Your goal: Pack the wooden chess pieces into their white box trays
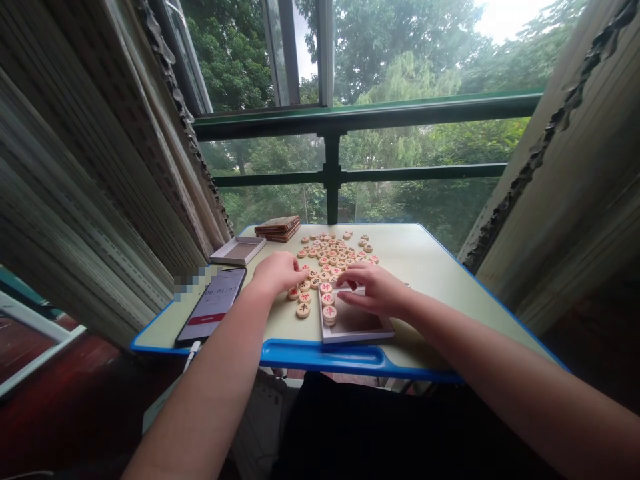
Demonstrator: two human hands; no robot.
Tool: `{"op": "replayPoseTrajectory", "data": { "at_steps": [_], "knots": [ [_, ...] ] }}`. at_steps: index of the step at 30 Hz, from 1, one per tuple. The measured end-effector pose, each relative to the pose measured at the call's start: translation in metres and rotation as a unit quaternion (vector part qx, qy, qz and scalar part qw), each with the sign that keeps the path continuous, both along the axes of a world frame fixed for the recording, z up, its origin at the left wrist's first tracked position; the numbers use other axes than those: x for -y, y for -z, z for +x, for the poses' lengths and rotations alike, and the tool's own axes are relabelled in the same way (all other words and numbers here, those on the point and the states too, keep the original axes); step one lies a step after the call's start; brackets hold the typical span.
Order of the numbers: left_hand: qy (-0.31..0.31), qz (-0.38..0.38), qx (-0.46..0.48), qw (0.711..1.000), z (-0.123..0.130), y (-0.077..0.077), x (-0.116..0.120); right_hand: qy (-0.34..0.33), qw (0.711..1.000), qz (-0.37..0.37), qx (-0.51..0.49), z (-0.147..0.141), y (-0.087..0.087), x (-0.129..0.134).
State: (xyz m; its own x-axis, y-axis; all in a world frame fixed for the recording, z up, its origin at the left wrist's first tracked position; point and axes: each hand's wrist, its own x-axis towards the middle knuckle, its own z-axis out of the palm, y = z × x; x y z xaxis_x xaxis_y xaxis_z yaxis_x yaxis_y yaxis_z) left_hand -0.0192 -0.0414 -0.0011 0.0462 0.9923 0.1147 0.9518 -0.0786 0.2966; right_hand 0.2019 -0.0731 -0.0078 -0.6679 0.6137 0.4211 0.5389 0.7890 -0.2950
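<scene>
The single view is worn on the head, looking forward and down from above the near edge of the desk (450, 287). It takes in both forearms, the desk out to its far corners, and, beyond the far edge, the window (400, 53) between two curtains. No second view shares this scene.

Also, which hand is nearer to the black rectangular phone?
Left. The left hand is just right of the phone; the right hand is farther right, over the shallow white box.
</scene>
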Motion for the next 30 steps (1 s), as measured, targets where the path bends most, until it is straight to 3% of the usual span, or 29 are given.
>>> {"op": "replayPoseTrajectory", "data": {
  "at_steps": [6, 13, 19, 30],
  "knots": [
    [0.012, -0.007, 0.035, 0.999, 0.002, 0.001, -0.001, 0.051, 0.997, 0.039, 0.049, 0.004, 0.007, -0.012],
    [0.051, -0.027, 0.059, 0.997, -0.002, 0.005, -0.003, 0.090, 0.994, 0.021, 0.055, 0.008, 0.014, -0.022],
    [0.028, 0.016, 0.060, 0.998, -0.001, 0.007, -0.006, 0.144, 0.989, 0.004, 0.041, 0.007, 0.013, -0.021],
    [0.029, 0.009, 0.074, 0.997, -0.002, 0.008, -0.006, 0.159, 0.987, 0.001, 0.010, 0.008, 0.017, -0.027]
  ]
}}
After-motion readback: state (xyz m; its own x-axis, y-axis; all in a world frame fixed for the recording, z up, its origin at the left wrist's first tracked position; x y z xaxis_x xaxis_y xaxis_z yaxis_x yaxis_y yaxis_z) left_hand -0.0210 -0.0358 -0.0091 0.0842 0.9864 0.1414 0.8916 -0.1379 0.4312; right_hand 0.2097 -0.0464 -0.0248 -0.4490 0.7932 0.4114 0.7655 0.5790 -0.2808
